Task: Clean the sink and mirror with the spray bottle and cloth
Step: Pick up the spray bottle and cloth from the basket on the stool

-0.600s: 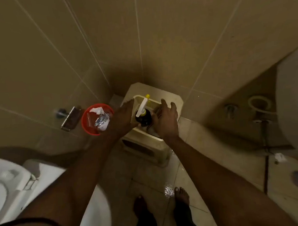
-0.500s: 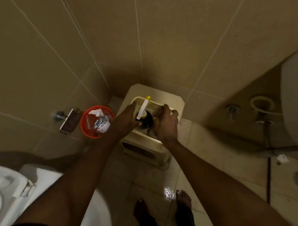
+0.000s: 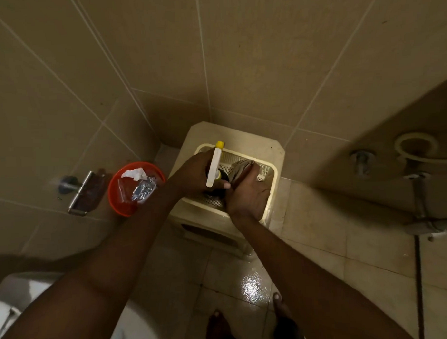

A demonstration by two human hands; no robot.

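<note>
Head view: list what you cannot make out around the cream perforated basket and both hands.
- Dark spray bottle body: mostly hidden by the left hand gripping it; only its white trigger head shows.
- Brownish cloth: partly covered by the right hand holding it.
- Cream perforated plastic basket: its floor is hidden by both hands.
- White sink: cut off by the right edge.
- Mirror: out of frame.

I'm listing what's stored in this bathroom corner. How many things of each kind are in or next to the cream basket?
Spray bottles: 1, the spray bottle that the left hand grips.
Cloths: 1, the cloth under the right hand.
Baskets: 1, the cream basket on the stool.
Bins: 1, the red bin beside the stool.
Total: 4.
</note>
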